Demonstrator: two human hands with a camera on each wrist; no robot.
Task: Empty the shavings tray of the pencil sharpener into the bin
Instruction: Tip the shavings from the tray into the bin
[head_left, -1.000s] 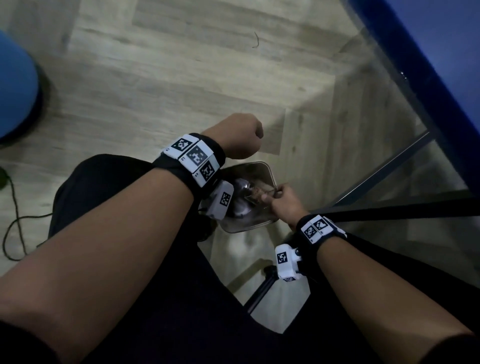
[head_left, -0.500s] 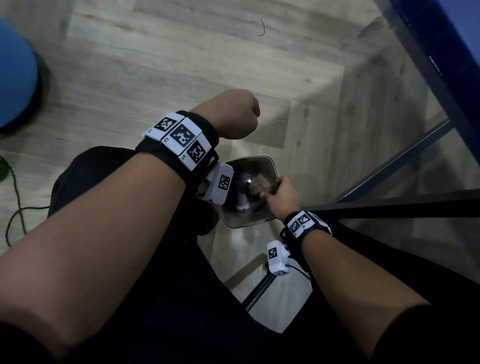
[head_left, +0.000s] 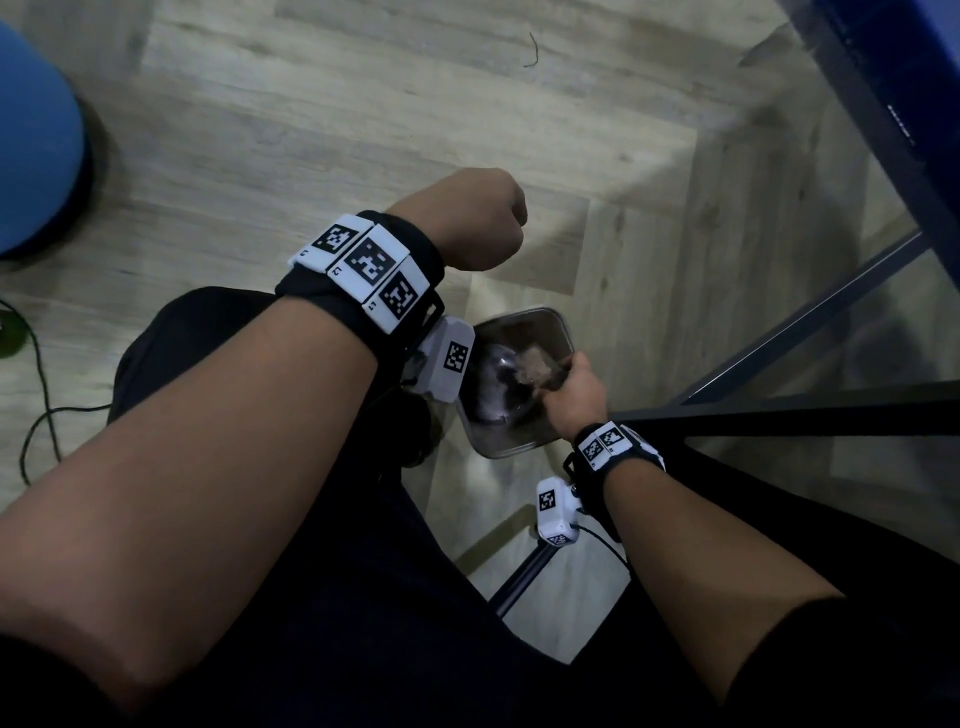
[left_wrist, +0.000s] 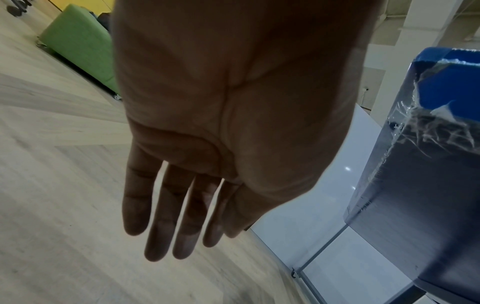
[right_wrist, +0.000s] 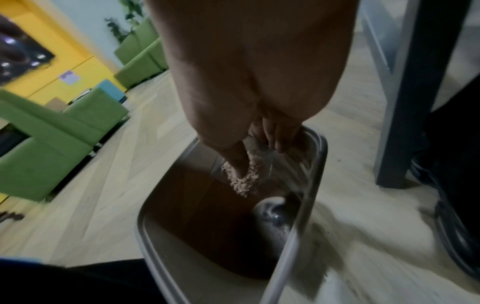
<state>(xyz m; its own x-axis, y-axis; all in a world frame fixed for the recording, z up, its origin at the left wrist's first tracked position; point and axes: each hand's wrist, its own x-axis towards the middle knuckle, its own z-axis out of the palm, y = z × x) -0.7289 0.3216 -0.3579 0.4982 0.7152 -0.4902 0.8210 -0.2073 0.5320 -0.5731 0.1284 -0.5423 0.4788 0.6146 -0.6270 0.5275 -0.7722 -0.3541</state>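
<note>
A grey-rimmed bin (head_left: 511, 451) stands on the floor between my knees. My right hand (head_left: 563, 371) pinches a clear shavings tray (head_left: 540, 371) and holds it tilted over the bin's opening. In the right wrist view the tray (right_wrist: 265, 164) points down into the bin (right_wrist: 315, 176), and pale shavings (right_wrist: 244, 183) bulge at its lower end under my thumb. My left hand (head_left: 483, 228) hovers above and beyond the bin and holds nothing. Its fingers (left_wrist: 168, 226) hang straight in the left wrist view. The sharpener itself is out of sight.
A crumpled shiny object (right_wrist: 272, 209) lies inside the bin. A glass table on a black frame (head_left: 779, 410) stands to the right, with a blue box (head_left: 909, 78) on it. A blue stool (head_left: 31, 145) and a cable (head_left: 36, 364) are at the left.
My left hand has risen a little away from the bin. My right hand stays over the bin's opening with the tray in its grip.
</note>
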